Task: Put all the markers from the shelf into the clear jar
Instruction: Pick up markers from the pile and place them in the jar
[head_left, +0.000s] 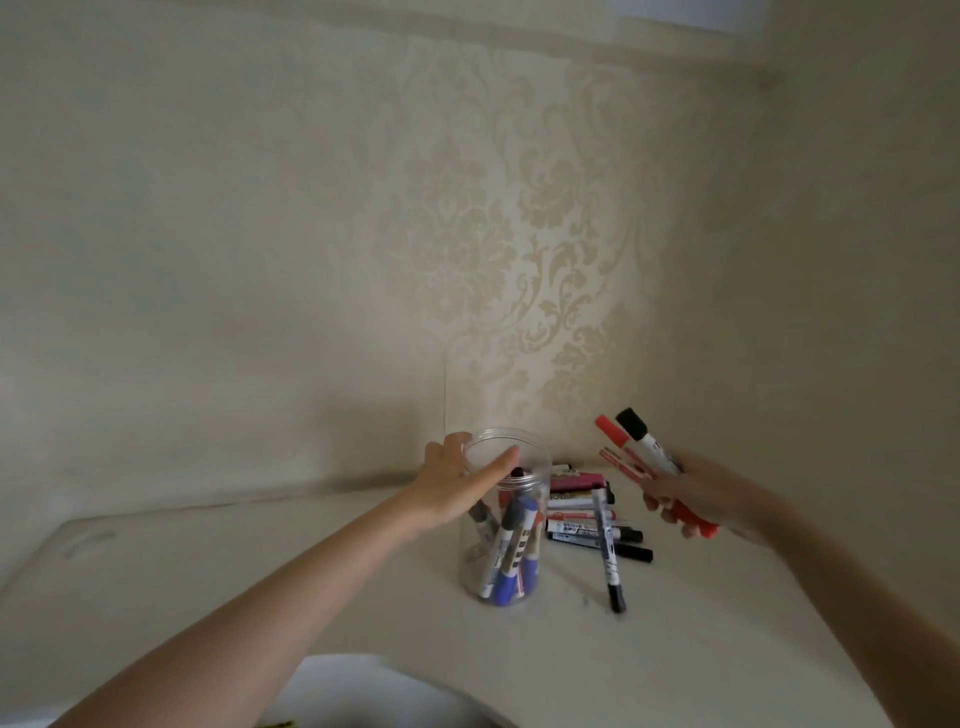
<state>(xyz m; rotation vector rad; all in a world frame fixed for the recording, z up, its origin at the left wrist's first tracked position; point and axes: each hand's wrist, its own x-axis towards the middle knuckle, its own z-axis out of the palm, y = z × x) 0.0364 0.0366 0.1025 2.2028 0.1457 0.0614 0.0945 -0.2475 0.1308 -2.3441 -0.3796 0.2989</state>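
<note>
A clear jar (506, 551) stands upright on the cream shelf (260, 582), with several markers leaning inside it, blue and grey ones among them. My left hand (462, 488) grips the jar's rim from the left, thumb over the near edge. To the right, my right hand (696, 499) is raised above the shelf and shut on a bundle of markers (631, 444), red-capped and black-capped, pointing up and left. Between jar and right hand lies a pile of loose markers (587, 519); one black-tipped marker (608, 556) lies pointing toward me.
The shelf sits in a corner: patterned wallpaper (519, 234) behind and a plain wall on the right. The shelf's front edge curves inward near the bottom of the view, with a white surface (363, 691) below it.
</note>
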